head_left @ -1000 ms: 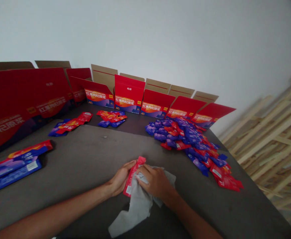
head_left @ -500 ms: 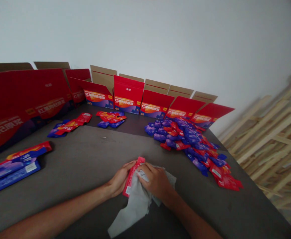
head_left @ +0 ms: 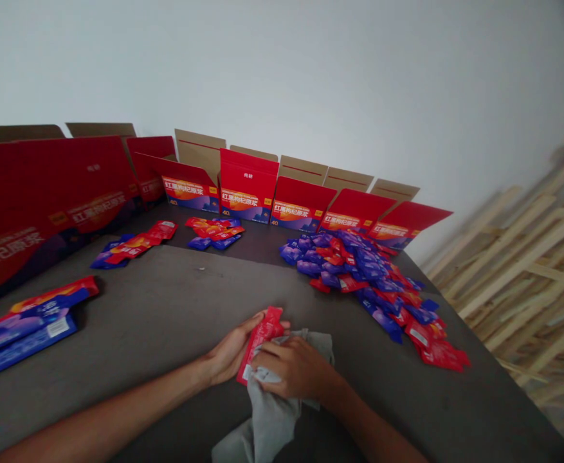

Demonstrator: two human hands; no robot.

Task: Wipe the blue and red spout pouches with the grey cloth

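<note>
My left hand [head_left: 236, 350] holds a flat red sachet [head_left: 266, 329] with a white label near its lower end. The fingers of that hand curl behind the packet, partly hidden by it. Bunched in my right hand [head_left: 297, 368] is a grey cloth [head_left: 274, 418], pressed against the lower part of the sachet. One end of the cloth hangs down toward the bottom edge of the view, and another part sticks out to the right behind the hand.
To the right lies a large heap of blue and red sachets [head_left: 354, 260]. Smaller groups of sachets [head_left: 214, 233] lie at the middle back and left [head_left: 31, 321]. Open red cartons [head_left: 247, 186] line the table's [head_left: 166, 302] back and left sides. Wooden slats [head_left: 527, 257] stand beyond the right edge.
My right hand and the cloth have slid down the sachet toward me, uncovering more of its upper part. The left hand has stayed nearly in place.
</note>
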